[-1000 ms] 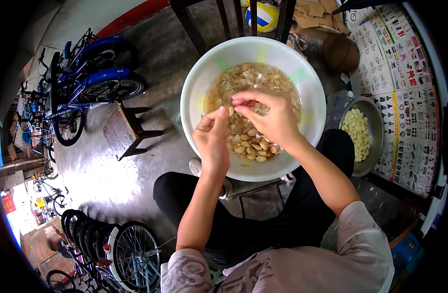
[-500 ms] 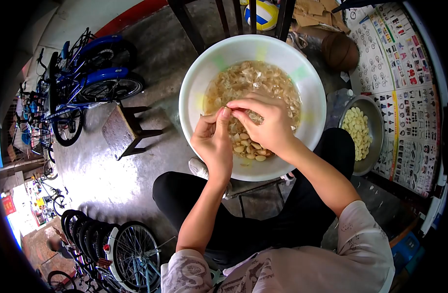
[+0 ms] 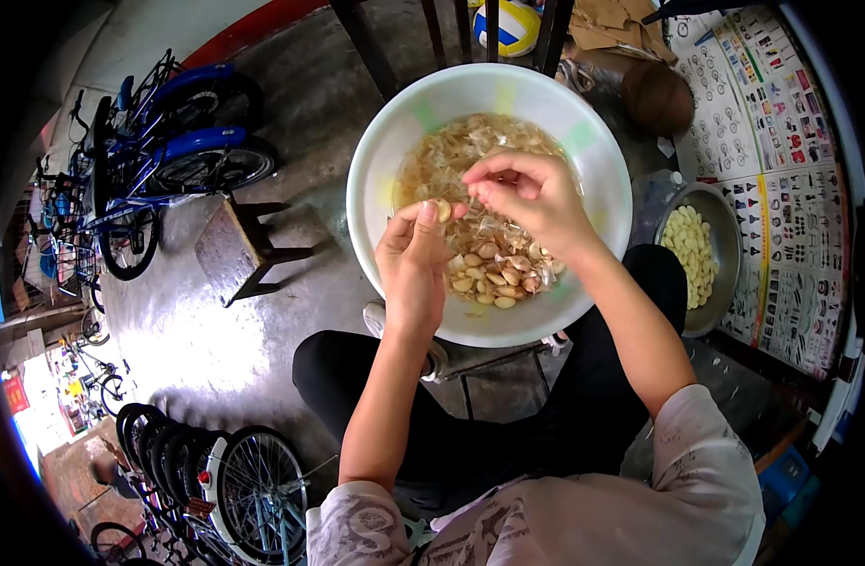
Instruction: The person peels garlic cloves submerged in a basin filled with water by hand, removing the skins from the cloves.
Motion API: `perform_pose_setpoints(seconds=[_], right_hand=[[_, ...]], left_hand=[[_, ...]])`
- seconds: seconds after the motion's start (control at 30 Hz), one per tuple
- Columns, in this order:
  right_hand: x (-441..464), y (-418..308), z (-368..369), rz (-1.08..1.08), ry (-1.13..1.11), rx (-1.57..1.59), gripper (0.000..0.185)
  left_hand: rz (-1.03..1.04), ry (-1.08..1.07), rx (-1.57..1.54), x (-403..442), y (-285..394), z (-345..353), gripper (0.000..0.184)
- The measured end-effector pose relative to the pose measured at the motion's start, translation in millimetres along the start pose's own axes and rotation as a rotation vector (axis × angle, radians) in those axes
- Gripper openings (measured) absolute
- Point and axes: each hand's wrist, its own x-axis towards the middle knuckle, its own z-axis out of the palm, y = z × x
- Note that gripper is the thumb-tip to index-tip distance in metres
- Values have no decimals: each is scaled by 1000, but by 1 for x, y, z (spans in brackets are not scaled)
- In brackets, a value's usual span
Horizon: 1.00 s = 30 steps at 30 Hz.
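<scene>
A large white basin (image 3: 376, 156) holds water, floating papery skins (image 3: 480, 137) and a heap of unpeeled cloves (image 3: 497, 275) at its near side. My left hand (image 3: 414, 259), over the basin's left part, pinches a pale garlic clove (image 3: 441, 209) between thumb and forefinger. To its right, my right hand (image 3: 536, 203) hovers over the skins with thumb and fingertips close together; whatever lies between them is too small to make out. The two hands are slightly apart. Peeled cloves (image 3: 689, 255) fill part of a metal bowl (image 3: 728, 247) at the right.
A wooden stool (image 3: 230, 247) stands left of the basin, with blue bicycles (image 3: 206, 156) beyond it. Dark chair bars (image 3: 432, 33) and a ball (image 3: 508, 28) are behind the basin. A plastic bottle (image 3: 651, 198) is beside the metal bowl. A printed sheet (image 3: 772, 208) lies farther right.
My hands came together at the clove, then my right hand moved off to the right and slightly up. The clove now shows in my left fingertips.
</scene>
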Motion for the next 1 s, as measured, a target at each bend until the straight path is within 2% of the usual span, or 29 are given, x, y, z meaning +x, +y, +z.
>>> perform_pose_setpoints(seconds=[0.1, 0.27, 0.33, 0.4, 0.47, 0.5, 0.53, 0.6, 0.67, 0.73, 0.87, 0.93, 0.97, 1.0], right_hand=[[7, -8, -12, 167, -112, -39, 16], [15, -17, -45, 200, -260, 55, 18], [20, -15, -65, 116, -446, 509, 21], [24, -6, -69, 65, -504, 602, 21], [22, 1, -52, 46, -71, -611, 21], [19, 9, -44, -411, 146, -1395, 22], [18, 8, -44, -414, 151, -1395, 22], [14, 0, -37, -194, 147, -1032, 26], [18, 8, -39, -275, 143, -1060, 21], [17, 14, -40, -7, 73, -780, 11], [20, 9, -32, 117, 55, -683, 15], [21, 3, -24, 289, 50, -636, 17], [21, 6, -20, 290, 50, -635, 17], [20, 11, -16, 251, -56, -877, 15]], left_hand=[[-47, 12, 24, -1, 0, 3, 25], [-60, -34, 10, -1, 3, 1, 31], [-66, -70, 1, 0, 2, -1, 32], [-103, 35, -6, 0, 2, 1, 32], [-92, 11, -15, 0, 2, -6, 30], [-71, -8, -21, 2, 5, -7, 29], [-69, -13, -19, 5, 7, -6, 29], [-20, 142, -24, 2, 10, -3, 27], [-13, 182, -17, 4, 14, -5, 26], [52, 157, -41, 5, 15, -7, 23], [86, 106, -16, 9, 16, -14, 19], [91, 96, 0, 9, 16, -13, 18], [97, 83, 14, 9, 16, -13, 18], [97, 82, 14, 10, 16, -15, 18]])
